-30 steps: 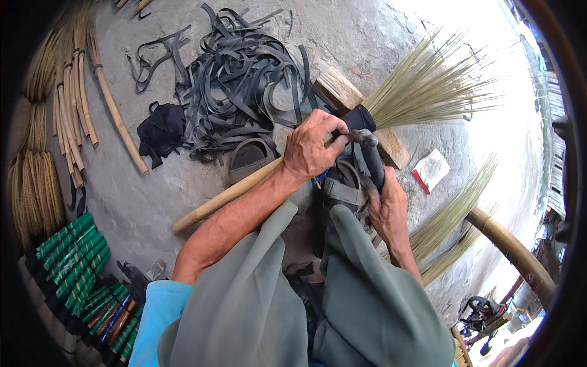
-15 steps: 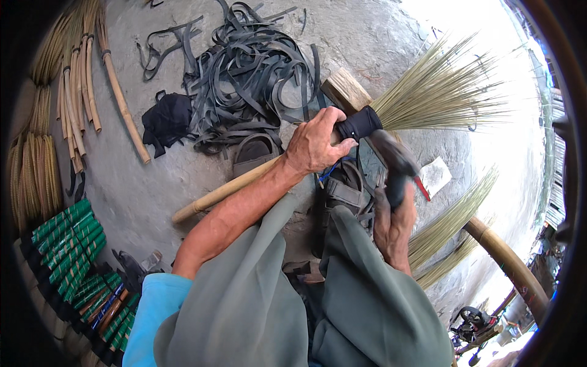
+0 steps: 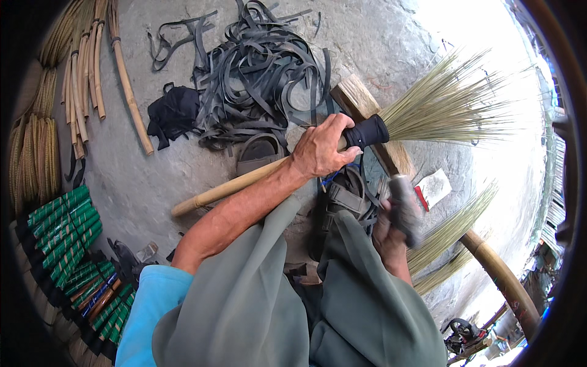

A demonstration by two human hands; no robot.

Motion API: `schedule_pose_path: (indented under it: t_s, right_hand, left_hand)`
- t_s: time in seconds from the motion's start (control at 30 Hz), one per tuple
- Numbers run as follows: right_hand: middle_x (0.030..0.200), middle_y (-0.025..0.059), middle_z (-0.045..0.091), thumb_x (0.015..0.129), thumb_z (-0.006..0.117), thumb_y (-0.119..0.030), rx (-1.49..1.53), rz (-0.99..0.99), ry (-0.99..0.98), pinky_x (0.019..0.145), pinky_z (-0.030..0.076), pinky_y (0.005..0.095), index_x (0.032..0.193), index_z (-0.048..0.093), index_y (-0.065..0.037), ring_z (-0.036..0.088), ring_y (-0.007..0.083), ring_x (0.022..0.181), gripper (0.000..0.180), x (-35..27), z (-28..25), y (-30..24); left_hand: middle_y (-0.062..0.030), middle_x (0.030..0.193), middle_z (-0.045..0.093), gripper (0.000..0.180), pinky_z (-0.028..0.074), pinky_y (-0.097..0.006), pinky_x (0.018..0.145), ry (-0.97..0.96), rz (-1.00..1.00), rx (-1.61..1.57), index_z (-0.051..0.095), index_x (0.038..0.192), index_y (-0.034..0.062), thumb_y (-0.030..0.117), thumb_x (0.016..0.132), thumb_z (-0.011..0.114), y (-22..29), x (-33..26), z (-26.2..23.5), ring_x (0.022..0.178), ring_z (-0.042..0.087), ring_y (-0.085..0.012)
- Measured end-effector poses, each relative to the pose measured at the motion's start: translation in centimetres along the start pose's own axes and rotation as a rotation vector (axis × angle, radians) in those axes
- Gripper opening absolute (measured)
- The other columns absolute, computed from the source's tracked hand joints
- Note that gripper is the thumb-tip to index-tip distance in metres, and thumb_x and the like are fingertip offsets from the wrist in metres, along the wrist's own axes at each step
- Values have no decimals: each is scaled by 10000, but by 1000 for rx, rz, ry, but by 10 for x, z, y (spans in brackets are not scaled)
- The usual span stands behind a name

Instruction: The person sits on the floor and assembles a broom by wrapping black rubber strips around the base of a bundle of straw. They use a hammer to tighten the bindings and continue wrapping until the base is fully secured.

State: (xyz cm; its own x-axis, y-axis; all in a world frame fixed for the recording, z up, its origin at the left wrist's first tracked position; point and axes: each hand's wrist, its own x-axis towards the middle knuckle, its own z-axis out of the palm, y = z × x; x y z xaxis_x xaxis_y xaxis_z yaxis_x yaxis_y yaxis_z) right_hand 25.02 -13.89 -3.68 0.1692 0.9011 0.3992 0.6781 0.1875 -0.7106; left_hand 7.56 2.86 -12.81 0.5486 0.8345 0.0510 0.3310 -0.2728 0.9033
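Note:
My left hand (image 3: pixel 321 147) is closed round the bamboo handle of a broom, just below its black binding (image 3: pixel 368 133). That pale handle (image 3: pixel 229 188) runs down to the left under my forearm. The broom's stiff, thin bristles (image 3: pixel 449 113) fan out to the upper right. A squared wooden block (image 3: pixel 358 98) lies beneath the bound neck. My right hand (image 3: pixel 386 235), over my right knee, is closed on a hammer (image 3: pixel 405 211), which is blurred by motion and apart from the broom. Its grip is mostly hidden.
Black rubber strips (image 3: pixel 257 73) lie tangled ahead, beside a dark cloth (image 3: pixel 174 113). Bamboo-handled brooms (image 3: pixel 125 85) and green-wrapped bundles (image 3: pixel 64 229) are at left. Loose bristles (image 3: pixel 455 226) and a thick bamboo pole (image 3: pixel 501 272) lie at right. My sandalled foot (image 3: pixel 348 196) is below the broom.
The hammer has moved from beside the black binding down toward my right knee, its head swung back. My left hand keeps its hold on the broom. The whole view has shifted slightly.

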Motion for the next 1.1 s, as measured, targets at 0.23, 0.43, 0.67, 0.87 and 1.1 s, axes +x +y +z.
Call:
schedule_pose_path:
  t_s: [0.23,0.43,0.67,0.87,1.1]
  right_hand:
    - [958,294,668,1027,732,-55,-66,562,-381,798,578,513,1349,582,-9,705,537,909,359,2,-5,-12]
    - [985,268,677,1023,714,-25,-183,417,-332,761,557,537,1343,576,-8,715,506,888,349,2,13,12]
    - [1017,286,714,1042,683,-36,-87,457,-241,798,571,554,1369,597,-32,729,553,944,338,-3,3,-8]
    - [928,283,682,1080,712,-187,-105,675,-277,741,553,518,1213,581,-40,725,485,820,238,-36,8,45]
    - [753,67,615,1101,702,-285,-20,1093,-147,610,504,399,1117,579,-19,650,236,647,293,-163,-60,57]
  left_hand:
    - [-230,1230,688,586,601,-598,897,-14,7,-4,573,1341,62,322,905,865,2,-6,-2,1091,714,-525]
    - [-232,1238,687,580,601,-586,920,-8,17,6,572,1343,57,308,912,868,1,-3,-2,1124,710,-519]
    - [-233,1256,684,595,600,-587,928,-14,13,-18,563,1356,64,290,904,877,-1,-6,-2,1130,708,-514]
    - [-233,1284,699,585,595,-541,963,-30,1,24,584,1375,45,248,907,870,6,-5,-8,1183,705,-502]
    - [-196,1166,758,487,592,-601,873,-119,-148,263,603,1310,80,210,899,828,6,-31,-16,1036,748,-509]
